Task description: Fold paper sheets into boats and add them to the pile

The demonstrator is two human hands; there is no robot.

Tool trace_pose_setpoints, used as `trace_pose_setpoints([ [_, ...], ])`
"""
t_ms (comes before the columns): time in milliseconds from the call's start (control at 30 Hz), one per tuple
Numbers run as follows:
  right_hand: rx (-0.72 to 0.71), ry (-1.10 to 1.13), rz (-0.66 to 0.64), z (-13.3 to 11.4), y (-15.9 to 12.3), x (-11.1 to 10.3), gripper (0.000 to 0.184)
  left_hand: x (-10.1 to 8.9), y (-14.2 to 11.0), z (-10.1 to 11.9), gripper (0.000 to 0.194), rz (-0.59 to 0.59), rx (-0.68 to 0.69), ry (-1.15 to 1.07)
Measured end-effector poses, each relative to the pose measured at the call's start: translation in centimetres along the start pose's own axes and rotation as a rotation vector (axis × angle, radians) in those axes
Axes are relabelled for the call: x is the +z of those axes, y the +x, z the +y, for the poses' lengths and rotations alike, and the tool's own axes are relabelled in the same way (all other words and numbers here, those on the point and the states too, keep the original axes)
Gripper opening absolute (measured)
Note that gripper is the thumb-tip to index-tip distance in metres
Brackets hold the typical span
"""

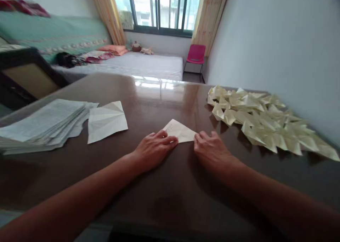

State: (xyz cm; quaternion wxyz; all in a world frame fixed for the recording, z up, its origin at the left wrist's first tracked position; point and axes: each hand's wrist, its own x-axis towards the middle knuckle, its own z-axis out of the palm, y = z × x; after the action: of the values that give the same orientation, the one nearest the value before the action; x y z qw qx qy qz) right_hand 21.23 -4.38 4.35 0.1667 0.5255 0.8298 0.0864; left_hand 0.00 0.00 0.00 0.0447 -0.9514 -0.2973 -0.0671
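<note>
1. The left hand [155, 148] lies over the paper's near left side, its fingers bent and close together; whether they pinch or only press, I cannot tell.
2. The right hand [209, 146] has its grip closed on the right corner.
3. The paper [182, 131], folded to a triangle, is between them on the bench [159, 189]. It looks light and crisp, likely easy to crease or slide; edges and corners seem best to hold.
4. Left: a creased sheet [107, 121], then a stack [50, 120].
5. Right: folded pieces [255, 116].
6. Beyond: a bed [159, 65].
</note>
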Motion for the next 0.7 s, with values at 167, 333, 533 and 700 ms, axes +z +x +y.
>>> trace_pose_setpoints([
  [167,0.030,0.041,0.169,0.3,0.2,-0.9,0.024,0.0,0.3,-0.4,0.035,0.033,0.029,-0.022],
  [333,-0.064,0.075,0.215,-0.1,1.9,1.2,0.027,0.0,0.1,-2.1,0.034,0.115,-0.014,-0.039],
  [533,-0.169,0.116,0.340,2.0,4.1,3.3,0.026,-0.2,-0.4,-3.3,0.034,0.080,-0.050,0.051],
  [700,-0.215,0.222,0.423,3.2,5.2,4.4,0.026,-0.8,-0.7,-3.3,0.031,0.026,-0.049,0.167],
])
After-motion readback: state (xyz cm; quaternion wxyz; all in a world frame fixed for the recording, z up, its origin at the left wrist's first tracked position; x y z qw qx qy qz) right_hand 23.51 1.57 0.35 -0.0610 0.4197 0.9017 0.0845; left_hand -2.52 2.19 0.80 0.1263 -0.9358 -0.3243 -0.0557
